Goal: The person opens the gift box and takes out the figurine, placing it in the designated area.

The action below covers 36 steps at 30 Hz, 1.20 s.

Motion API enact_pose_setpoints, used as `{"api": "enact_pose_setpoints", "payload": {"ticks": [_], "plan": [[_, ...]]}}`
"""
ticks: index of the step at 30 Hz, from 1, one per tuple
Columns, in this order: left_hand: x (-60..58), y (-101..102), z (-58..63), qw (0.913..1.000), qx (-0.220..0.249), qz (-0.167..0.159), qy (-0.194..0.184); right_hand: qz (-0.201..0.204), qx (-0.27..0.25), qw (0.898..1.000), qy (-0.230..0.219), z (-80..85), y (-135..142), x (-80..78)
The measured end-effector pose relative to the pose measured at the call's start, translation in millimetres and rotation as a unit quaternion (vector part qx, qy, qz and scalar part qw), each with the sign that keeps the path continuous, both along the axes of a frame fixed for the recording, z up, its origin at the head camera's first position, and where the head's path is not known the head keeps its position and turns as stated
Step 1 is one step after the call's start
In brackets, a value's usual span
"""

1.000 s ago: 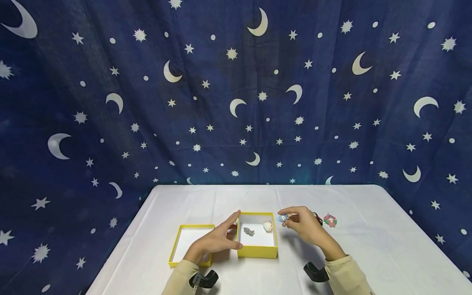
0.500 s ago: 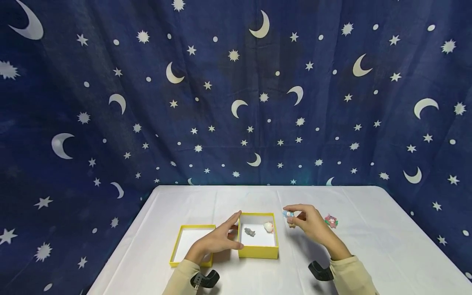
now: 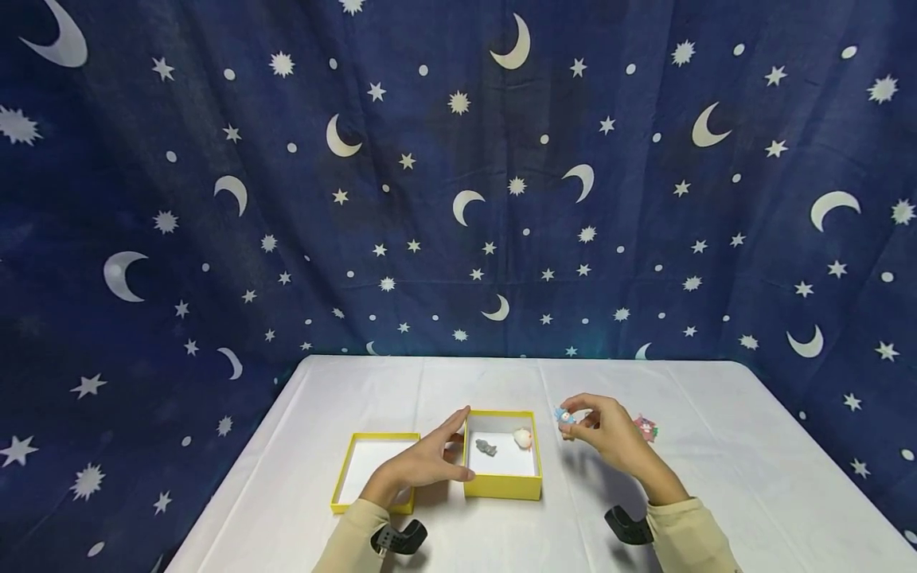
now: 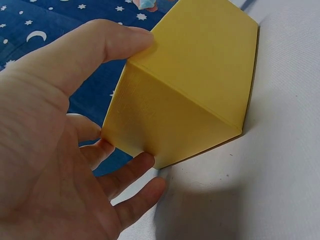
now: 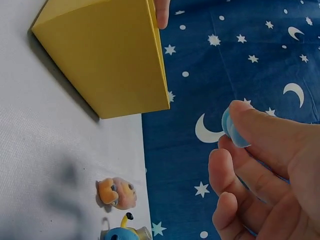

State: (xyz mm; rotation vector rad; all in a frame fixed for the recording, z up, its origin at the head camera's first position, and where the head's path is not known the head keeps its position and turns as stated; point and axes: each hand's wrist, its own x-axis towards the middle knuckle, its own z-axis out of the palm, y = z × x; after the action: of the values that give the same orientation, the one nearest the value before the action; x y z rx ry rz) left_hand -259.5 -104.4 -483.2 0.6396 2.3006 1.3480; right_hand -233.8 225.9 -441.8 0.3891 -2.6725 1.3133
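My right hand (image 3: 607, 434) pinches a small blue figurine (image 3: 564, 416) between thumb and fingers, above the table to the right of the yellow box (image 3: 503, 487). In the right wrist view only a blue part of that figurine (image 5: 235, 128) shows past the thumb. My left hand (image 3: 426, 458) holds the box's left side, its thumb (image 4: 127, 42) on the upper edge and fingertips against the side wall. Inside the box lie a grey figurine (image 3: 485, 447) and a white figurine (image 3: 523, 438) with an orange patch.
A yellow-rimmed lid (image 3: 351, 469) lies left of the box, partly behind the left arm. A pink figurine (image 3: 647, 428) lies beyond the right hand. The right wrist view shows an orange-pink figurine (image 5: 117, 193) and a blue-and-yellow one (image 5: 120, 234) on the white cloth.
My right hand has moved a little to the right, away from the box, and the blue figurine has turned in its fingers. My left hand stays on the box.
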Motion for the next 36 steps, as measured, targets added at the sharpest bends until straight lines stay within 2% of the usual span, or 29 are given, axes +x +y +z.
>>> {"api": "enact_pose_setpoints", "payload": {"ticks": [8, 16, 26, 36], "plan": [[-1.8, 2, -0.9, 1.0, -0.001, -0.005, 0.004, -0.007, -0.002, 1.0, 0.014, -1.1, 6, -0.8], [-2.4, 1, -3.0, 1.0, -0.001, -0.005, 0.005, -0.007, 0.01, 1.0, -0.02, -2.9, 10, -1.6], [-2.2, -2, -4.6, 1.0, 0.0, -0.002, 0.003, 0.003, 0.039, 0.999, -0.031, -8.6, 12, -2.9], [-1.4, 0, 0.8, 1.0, 0.004, 0.001, -0.002, 0.017, 0.098, 0.994, -0.043, -15.8, 16, -6.5]]}}
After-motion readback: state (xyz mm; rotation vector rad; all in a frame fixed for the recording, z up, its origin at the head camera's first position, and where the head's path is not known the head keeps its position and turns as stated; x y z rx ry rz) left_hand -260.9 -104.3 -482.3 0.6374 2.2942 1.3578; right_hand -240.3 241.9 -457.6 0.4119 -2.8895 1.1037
